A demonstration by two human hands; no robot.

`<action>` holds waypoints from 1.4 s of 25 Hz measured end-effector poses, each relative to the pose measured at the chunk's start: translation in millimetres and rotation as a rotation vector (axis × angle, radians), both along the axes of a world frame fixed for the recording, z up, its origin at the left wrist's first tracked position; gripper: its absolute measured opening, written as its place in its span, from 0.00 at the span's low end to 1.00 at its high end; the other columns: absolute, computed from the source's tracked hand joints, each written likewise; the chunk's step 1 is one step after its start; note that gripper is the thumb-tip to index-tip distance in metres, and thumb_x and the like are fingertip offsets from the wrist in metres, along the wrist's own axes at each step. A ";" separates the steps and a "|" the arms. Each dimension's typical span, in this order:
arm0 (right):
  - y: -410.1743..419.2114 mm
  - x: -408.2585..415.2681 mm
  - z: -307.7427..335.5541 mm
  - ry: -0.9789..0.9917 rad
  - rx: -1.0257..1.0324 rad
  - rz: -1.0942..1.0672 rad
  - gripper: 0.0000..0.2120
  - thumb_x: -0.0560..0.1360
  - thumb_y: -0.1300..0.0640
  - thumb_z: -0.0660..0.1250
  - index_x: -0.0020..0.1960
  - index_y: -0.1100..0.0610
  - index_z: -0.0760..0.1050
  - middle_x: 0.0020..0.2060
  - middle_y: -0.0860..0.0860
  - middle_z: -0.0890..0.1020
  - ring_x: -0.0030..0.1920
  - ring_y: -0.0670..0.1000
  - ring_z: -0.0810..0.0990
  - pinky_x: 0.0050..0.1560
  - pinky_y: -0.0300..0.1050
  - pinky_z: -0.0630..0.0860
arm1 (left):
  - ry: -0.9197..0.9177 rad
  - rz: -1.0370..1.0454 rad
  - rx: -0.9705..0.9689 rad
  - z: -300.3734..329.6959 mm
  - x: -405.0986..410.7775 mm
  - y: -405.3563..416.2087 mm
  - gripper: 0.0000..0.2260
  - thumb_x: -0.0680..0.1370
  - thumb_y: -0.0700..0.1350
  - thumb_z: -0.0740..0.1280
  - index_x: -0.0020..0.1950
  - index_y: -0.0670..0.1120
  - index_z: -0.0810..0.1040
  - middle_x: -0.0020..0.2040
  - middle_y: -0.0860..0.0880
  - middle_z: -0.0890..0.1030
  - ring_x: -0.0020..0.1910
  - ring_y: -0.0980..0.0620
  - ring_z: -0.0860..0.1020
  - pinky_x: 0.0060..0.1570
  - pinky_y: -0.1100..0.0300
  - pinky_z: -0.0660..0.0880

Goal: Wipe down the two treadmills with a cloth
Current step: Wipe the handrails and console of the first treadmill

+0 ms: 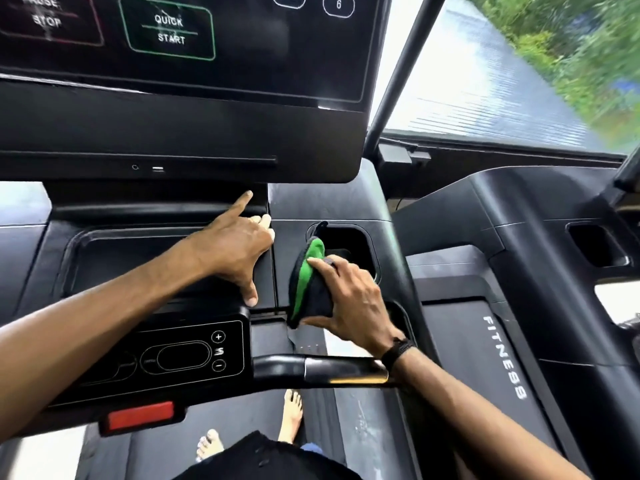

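I stand on a black treadmill, facing its console (180, 133), which shows QUICK START and PAUSE STOP panels. My right hand (349, 299) grips a folded green and black cloth (308, 289) against the console deck beside the right cup holder (349, 244). My left hand (235, 244) rests spread on the deck at the edge of the middle tray (138, 258), index finger pointing forward, thumb down. A second black treadmill (519, 271) marked FITNESS stands to the right.
A speed control panel (194, 355) with plus and minus keys and a red safety key (142, 415) sit near me. A black handlebar (322, 370) crosses under my right wrist. Bare feet (291, 414) stand on the belt. A window (502, 81) lies ahead right.
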State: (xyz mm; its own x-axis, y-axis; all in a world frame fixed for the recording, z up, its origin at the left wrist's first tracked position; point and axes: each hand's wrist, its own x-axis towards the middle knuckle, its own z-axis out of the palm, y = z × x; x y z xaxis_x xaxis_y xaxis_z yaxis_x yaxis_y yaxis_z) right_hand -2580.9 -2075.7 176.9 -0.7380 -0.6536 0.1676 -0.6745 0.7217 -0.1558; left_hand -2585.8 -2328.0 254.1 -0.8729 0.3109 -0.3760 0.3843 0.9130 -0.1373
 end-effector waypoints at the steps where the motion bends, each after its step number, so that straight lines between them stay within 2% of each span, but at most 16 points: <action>1: 13.5 -3.4 -0.7 0.007 0.017 -0.007 0.44 0.64 0.30 0.73 0.72 0.51 0.68 0.64 0.53 0.74 0.61 0.56 0.76 0.63 0.58 0.72 | 0.003 -0.005 -0.010 0.1 -0.9 1.3 0.42 0.54 0.76 0.72 0.55 0.46 0.76 0.53 0.50 0.75 0.58 0.54 0.76 0.75 0.39 0.33; 5: 51.9 -11.1 2.7 -0.011 0.093 0.031 0.37 0.67 0.54 0.74 0.74 0.49 0.65 0.68 0.51 0.71 0.72 0.54 0.68 0.75 0.64 0.58 | -0.007 -0.003 -0.028 1.1 -0.7 1.7 0.39 0.56 0.75 0.72 0.52 0.46 0.76 0.51 0.51 0.75 0.56 0.54 0.76 0.76 0.38 0.36; 7: 62.2 -8.0 7.7 -0.083 0.071 0.069 0.43 0.64 0.66 0.68 0.77 0.50 0.62 0.74 0.52 0.66 0.78 0.54 0.59 0.77 0.62 0.55 | 0.003 -0.006 -0.022 0.8 1.4 0.4 0.41 0.56 0.76 0.72 0.55 0.46 0.76 0.52 0.51 0.76 0.57 0.53 0.77 0.76 0.37 0.36; 9: 69.9 -6.1 11.6 -0.112 0.063 0.105 0.47 0.61 0.72 0.64 0.78 0.51 0.61 0.77 0.52 0.63 0.80 0.53 0.54 0.79 0.57 0.50 | 0.023 -0.010 -0.001 2.1 2.6 -1.7 0.41 0.56 0.75 0.72 0.55 0.45 0.76 0.52 0.50 0.76 0.57 0.53 0.77 0.76 0.38 0.35; 11: 61.5 -10.2 10.7 -0.089 0.075 0.131 0.42 0.64 0.67 0.68 0.76 0.52 0.63 0.72 0.52 0.68 0.77 0.55 0.61 0.78 0.58 0.54 | 0.032 -0.009 0.016 1.9 1.5 -2.3 0.41 0.56 0.75 0.72 0.54 0.45 0.76 0.52 0.50 0.76 0.57 0.53 0.77 0.75 0.39 0.35; 12: 51.7 -14.1 7.8 -0.064 0.072 0.127 0.36 0.66 0.58 0.73 0.73 0.53 0.67 0.66 0.52 0.73 0.71 0.56 0.70 0.75 0.58 0.61 | 0.027 -0.002 0.013 1.6 0.7 -1.4 0.41 0.55 0.75 0.72 0.54 0.45 0.77 0.52 0.50 0.76 0.57 0.53 0.77 0.76 0.39 0.35; 14: 26.6 -22.0 8.6 -0.033 0.118 0.057 0.35 0.63 0.35 0.75 0.63 0.51 0.73 0.51 0.49 0.79 0.52 0.55 0.78 0.60 0.53 0.73 | 0.019 0.008 -0.001 1.9 0.0 0.2 0.41 0.54 0.75 0.72 0.53 0.45 0.78 0.54 0.49 0.76 0.58 0.52 0.77 0.76 0.38 0.35; 16: 4.5 -26.7 16.4 -0.085 0.237 0.030 0.38 0.57 0.26 0.73 0.56 0.50 0.73 0.45 0.49 0.80 0.45 0.55 0.79 0.47 0.51 0.75 | -0.001 0.013 -0.026 6.5 -0.9 3.2 0.40 0.54 0.74 0.73 0.53 0.45 0.78 0.55 0.48 0.76 0.59 0.52 0.77 0.76 0.39 0.36; 19: -12.8 -38.3 35.5 -0.279 0.357 0.059 0.37 0.55 0.26 0.75 0.49 0.51 0.69 0.45 0.52 0.82 0.47 0.59 0.80 0.42 0.49 0.69 | -0.029 0.001 -0.095 16.8 -2.1 17.2 0.34 0.56 0.72 0.75 0.46 0.46 0.75 0.51 0.48 0.78 0.59 0.51 0.76 0.77 0.40 0.39; 22: -24.5 -51.7 50.0 -0.497 0.424 0.028 0.37 0.54 0.29 0.79 0.50 0.52 0.71 0.49 0.53 0.82 0.51 0.60 0.80 0.47 0.50 0.72 | -0.077 -0.010 -0.161 24.9 -2.7 30.5 0.30 0.59 0.70 0.76 0.37 0.48 0.66 0.43 0.50 0.76 0.62 0.51 0.75 0.77 0.40 0.41; 24: -18.6 -41.3 40.7 -0.383 0.345 -0.022 0.36 0.55 0.30 0.78 0.51 0.52 0.72 0.47 0.52 0.83 0.49 0.60 0.81 0.46 0.50 0.74 | -0.084 -0.013 -0.192 26.5 -3.4 33.6 0.29 0.59 0.69 0.76 0.40 0.47 0.71 0.45 0.50 0.79 0.62 0.50 0.76 0.77 0.40 0.41; 27: -4.9 -4.6 5.7 -0.007 0.048 -0.084 0.31 0.58 0.35 0.79 0.50 0.54 0.73 0.41 0.51 0.80 0.40 0.58 0.80 0.40 0.50 0.74 | -0.081 0.008 -0.195 26.1 -2.7 32.4 0.30 0.60 0.69 0.76 0.47 0.47 0.75 0.51 0.49 0.81 0.61 0.51 0.76 0.77 0.40 0.40; 29: -0.1 7.7 -8.9 0.068 -0.165 -0.082 0.29 0.63 0.41 0.79 0.56 0.55 0.75 0.46 0.51 0.80 0.46 0.55 0.78 0.48 0.51 0.74 | -0.071 0.020 -0.151 23.2 -0.1 28.5 0.31 0.60 0.69 0.76 0.46 0.47 0.73 0.52 0.49 0.80 0.61 0.52 0.75 0.77 0.40 0.40; 31: 2.7 15.9 -12.0 0.086 -0.235 -0.059 0.31 0.66 0.42 0.78 0.62 0.56 0.74 0.56 0.52 0.78 0.56 0.55 0.76 0.59 0.51 0.71 | -0.062 0.040 -0.112 17.2 -0.2 22.8 0.36 0.57 0.71 0.75 0.51 0.44 0.77 0.53 0.48 0.79 0.60 0.52 0.75 0.77 0.39 0.39; 33: -5.0 20.8 -6.7 0.065 -0.206 0.008 0.36 0.69 0.35 0.73 0.68 0.57 0.72 0.64 0.54 0.75 0.65 0.56 0.72 0.68 0.52 0.67 | -0.045 0.080 -0.054 11.0 -0.8 16.2 0.39 0.55 0.72 0.76 0.53 0.44 0.78 0.54 0.47 0.77 0.59 0.51 0.76 0.77 0.40 0.38; 35: -22.1 24.1 1.1 0.009 -0.075 0.058 0.41 0.73 0.29 0.62 0.74 0.57 0.67 0.73 0.57 0.68 0.74 0.59 0.64 0.76 0.54 0.59 | -0.017 0.102 -0.004 6.2 0.9 10.7 0.43 0.55 0.71 0.76 0.59 0.44 0.77 0.60 0.46 0.75 0.62 0.51 0.75 0.75 0.40 0.33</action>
State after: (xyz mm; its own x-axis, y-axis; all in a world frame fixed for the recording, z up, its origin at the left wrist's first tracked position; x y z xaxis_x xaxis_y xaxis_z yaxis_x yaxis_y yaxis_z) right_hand -2556.7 -2097.8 178.0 -0.6979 -0.6802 0.2242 -0.7161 0.6682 -0.2019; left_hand -2584.9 -2317.3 260.3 -0.8934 0.2190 -0.3922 0.2914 0.9470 -0.1350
